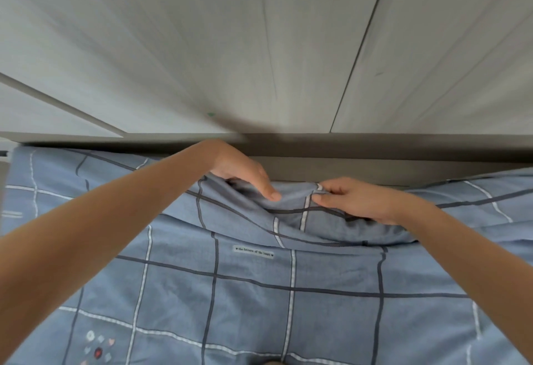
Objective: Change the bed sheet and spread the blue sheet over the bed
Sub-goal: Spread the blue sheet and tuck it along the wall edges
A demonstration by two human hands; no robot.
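Head view puts you leaning over the blue sheet (259,292). It covers the bed as far as the frame reaches, so the mattress itself is hidden. The checked fabric lies fairly flat near you, with a small printed label (253,250) face up. At the far edge it is bunched into a loose ridge against the grey ledge (375,145) below the pale wall panels (259,47).

Both your hands are on that ridge. Your left hand (242,174) lies over the bunched edge with its fingers nearly straight and pointing down into the fold. The thumb is out of sight, so I cannot tell whether it pinches the cloth or only presses it. Your right hand (354,200) is curled, its fingertips pinching a fold just beside the left fingers.

You seem to be at the finishing step: the sheet is on, and the far edge is being straightened or tucked. Next, I'd judge you need to draw the slack sideways, moving your hands apart along the ledge. Then push the edge down evenly without dragging the flat part back into wrinkles.
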